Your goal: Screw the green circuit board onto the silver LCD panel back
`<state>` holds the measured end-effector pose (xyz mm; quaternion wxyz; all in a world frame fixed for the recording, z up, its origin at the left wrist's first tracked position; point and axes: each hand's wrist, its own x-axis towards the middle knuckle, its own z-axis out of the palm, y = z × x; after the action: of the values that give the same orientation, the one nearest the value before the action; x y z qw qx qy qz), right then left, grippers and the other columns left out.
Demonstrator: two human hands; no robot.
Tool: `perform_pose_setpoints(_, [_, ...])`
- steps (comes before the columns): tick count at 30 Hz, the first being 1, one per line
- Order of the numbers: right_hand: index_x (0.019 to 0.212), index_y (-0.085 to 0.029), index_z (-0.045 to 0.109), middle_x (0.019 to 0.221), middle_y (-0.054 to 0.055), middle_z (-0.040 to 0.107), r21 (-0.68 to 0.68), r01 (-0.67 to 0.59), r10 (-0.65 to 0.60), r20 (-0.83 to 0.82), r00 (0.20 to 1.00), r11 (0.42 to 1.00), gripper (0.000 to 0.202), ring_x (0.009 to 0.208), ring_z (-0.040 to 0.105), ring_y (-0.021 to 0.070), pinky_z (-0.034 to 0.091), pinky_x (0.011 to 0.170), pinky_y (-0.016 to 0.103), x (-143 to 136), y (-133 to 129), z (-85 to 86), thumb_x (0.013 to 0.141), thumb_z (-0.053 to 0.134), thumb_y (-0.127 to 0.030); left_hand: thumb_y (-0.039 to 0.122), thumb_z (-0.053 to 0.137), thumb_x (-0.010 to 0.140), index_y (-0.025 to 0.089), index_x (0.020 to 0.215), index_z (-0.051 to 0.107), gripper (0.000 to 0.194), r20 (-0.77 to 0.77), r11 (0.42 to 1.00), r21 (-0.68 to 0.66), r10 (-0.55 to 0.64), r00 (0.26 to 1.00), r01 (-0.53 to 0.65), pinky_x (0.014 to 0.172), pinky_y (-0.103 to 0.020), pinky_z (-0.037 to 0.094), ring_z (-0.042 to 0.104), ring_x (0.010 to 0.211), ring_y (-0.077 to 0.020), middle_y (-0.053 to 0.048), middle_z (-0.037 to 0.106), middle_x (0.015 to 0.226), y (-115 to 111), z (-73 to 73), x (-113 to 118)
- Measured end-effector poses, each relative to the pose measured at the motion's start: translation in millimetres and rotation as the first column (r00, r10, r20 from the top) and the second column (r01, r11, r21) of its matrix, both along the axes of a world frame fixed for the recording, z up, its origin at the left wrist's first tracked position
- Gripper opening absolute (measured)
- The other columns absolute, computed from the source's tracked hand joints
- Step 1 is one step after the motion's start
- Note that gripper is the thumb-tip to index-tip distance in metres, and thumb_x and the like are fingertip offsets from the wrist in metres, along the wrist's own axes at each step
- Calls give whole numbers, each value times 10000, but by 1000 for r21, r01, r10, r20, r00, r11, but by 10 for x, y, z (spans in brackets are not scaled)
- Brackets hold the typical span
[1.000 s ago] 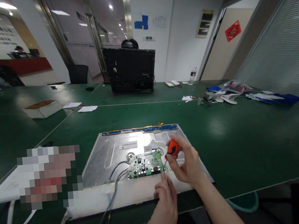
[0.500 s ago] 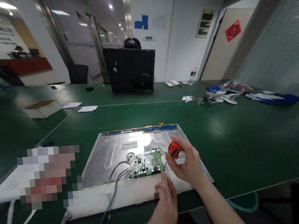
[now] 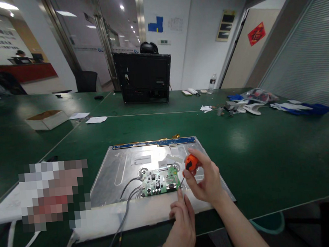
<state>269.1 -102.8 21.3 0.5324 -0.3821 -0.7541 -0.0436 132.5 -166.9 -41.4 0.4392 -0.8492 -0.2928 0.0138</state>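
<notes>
A metal-backed display panel [image 3: 124, 163] lies flat on the table in front of me, with a green circuit board [image 3: 160, 180] on its lower middle. Between the fingertips of my right hand [image 3: 205, 177] is the orange-and-black handle of a screwdriver [image 3: 191, 162]. Its thin shaft slants down to the board's lower right corner. My left hand [image 3: 180, 218] rests over the panel's pale lower strip [image 3: 109, 218]. Its index finger reaches to that same corner, beside the screwdriver tip, while the other fingers bend loosely. No screw can be made out at the tip. Grey cables [image 3: 127, 207] leave the board's left side.
Left of the panel lies a white item, partly pixelated. Farther off stand an open box [image 3: 48, 120], a black monitor [image 3: 145, 78] seen from behind and a bottle [image 3: 212, 83]. Bags and scraps [image 3: 251, 102] lie at the right. Someone sits at a distant desk.
The screwdriver handle has turned a little in my right fingers, and the thumb has shifted slightly right. My left hand and the panel stay in place.
</notes>
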Motion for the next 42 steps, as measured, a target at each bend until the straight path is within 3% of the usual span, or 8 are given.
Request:
perform_pose_setpoints(6, [1336, -182, 377, 831, 16, 603, -29, 6, -6, -15, 1000, 1000, 569, 556, 534, 108, 487, 500, 252, 3, 5, 2, 791, 532, -123, 319, 395, 864, 54, 1222, 574, 480, 33, 1000, -3, -10, 999, 10, 607, -366, 342, 552, 786, -236, -257, 580, 1192, 0, -23, 0])
perform_pose_setpoints(13, [1304, -188, 392, 727, -31, 564, 39, 65, -65, 1, 998, 997, 532, 496, 497, 90, 452, 449, 225, -13, 30, -14, 810, 584, -138, 325, 383, 870, 51, 1224, 565, 484, -38, 1000, 0, -25, 999, 25, 600, -366, 331, 569, 777, -245, -237, 609, 1146, 13, 23, -17])
perform_pose_setpoints(20, [1264, -222, 421, 681, -54, 539, 84, 112, -114, 17, 993, 990, 499, 487, 476, 93, 435, 438, 225, 0, 60, -24, 816, 640, -203, 325, 405, 854, 40, 1197, 580, 479, 39, 999, 8, -34, 999, 34, 611, -365, 341, 561, 778, -236, -241, 612, 1138, 17, 2, -22])
perform_pose_setpoints(26, [1295, -209, 401, 750, -23, 579, 18, 71, -72, 26, 997, 997, 510, 508, 492, 97, 454, 457, 238, 5, 33, -7, 829, 608, -216, 328, 402, 850, 41, 1217, 563, 494, 4, 1000, 5, -21, 1000, 21, 618, -371, 348, 562, 789, -243, -250, 596, 1160, 8, 0, -10])
perform_pose_setpoints(35, [1358, -209, 349, 960, 59, 642, -49, -11, 11, -4, 1000, 999, 610, 575, 565, 119, 510, 507, 273, 17, -4, -20, 785, 539, -120, 339, 402, 852, 51, 1212, 578, 494, 79, 999, 31, -26, 996, 24, 602, -361, 344, 551, 786, -236, -263, 568, 1208, 13, -110, 13])
perform_pose_setpoints(42, [1323, -206, 378, 791, -8, 597, 3, 66, -66, 14, 998, 998, 570, 506, 509, 94, 469, 453, 240, 0, 17, -17, 792, 573, -138, 324, 409, 859, 59, 1237, 565, 488, 20, 1000, -18, 1, 1000, -1, 618, -368, 352, 557, 821, -247, -257, 572, 1199, -9, -81, 12])
